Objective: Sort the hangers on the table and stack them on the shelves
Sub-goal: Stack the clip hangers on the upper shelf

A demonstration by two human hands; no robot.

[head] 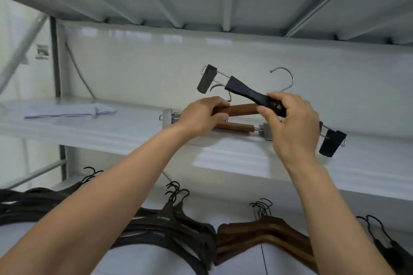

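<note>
My right hand point(288, 123) grips the middle of a black clip hanger point(243, 91), tilted above the white middle shelf point(134, 127), with black clips at both ends and a metal hook behind. My left hand point(201, 116) holds a brown wooden clip hanger point(243, 109) just above the shelf. A second brown clip hanger point(237, 127) lies on the shelf beneath it. On the lower shelf lie stacks of black hangers point(169, 230), brown wooden hangers point(263, 236) and more black ones point(388, 250) at the right edge.
A flat white packet point(69, 110) lies at the left of the middle shelf. The upper shelf's underside point(201, 2) hangs close overhead. A grey upright post point(55, 58) and a diagonal brace point(22, 51) stand at the left. Another black hanger pile point(29, 203) sits lower left.
</note>
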